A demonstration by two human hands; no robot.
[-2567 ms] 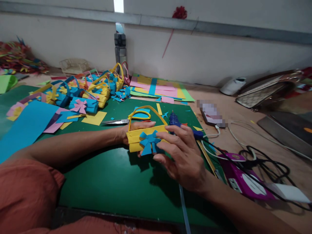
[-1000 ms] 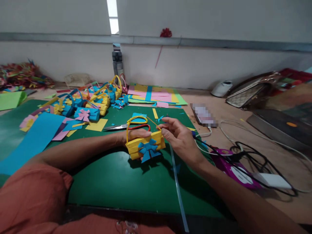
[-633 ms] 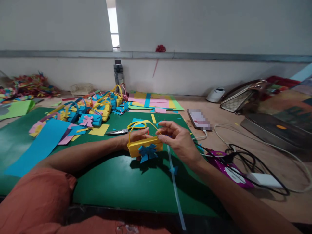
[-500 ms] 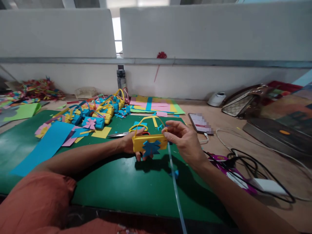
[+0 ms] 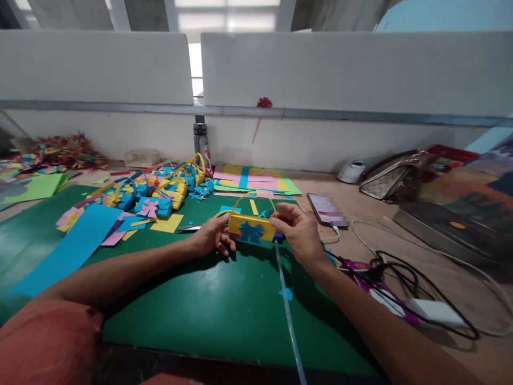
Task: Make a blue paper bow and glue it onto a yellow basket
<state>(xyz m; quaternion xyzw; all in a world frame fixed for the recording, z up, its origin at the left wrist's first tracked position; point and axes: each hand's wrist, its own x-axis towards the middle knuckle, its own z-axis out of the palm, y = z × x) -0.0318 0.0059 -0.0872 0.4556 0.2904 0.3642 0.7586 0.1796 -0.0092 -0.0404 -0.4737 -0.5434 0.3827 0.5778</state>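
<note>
A small yellow paper handbag with a blue paper bow on its front is held upright between my two hands above the green mat. My left hand grips its left end, thumb on the edge and the other fingers loosely curled below. On the right end, my right hand pinches the side near the foot of the thin yellow handle. A clear glue stick runs toward me from a dark blue piece beside that end, mostly hidden. Scissors lie partly behind the left hand.
Several finished paper handbags stand at the left by a long blue paper strip. Coloured sheets lie at the back. On the right are a phone, cables and a purple power strip.
The yellow handbag has moved slightly right and up, and its bow front looks flatter. My left hand has shifted from beneath it to its left end. The camera view has tilted up slightly.
</note>
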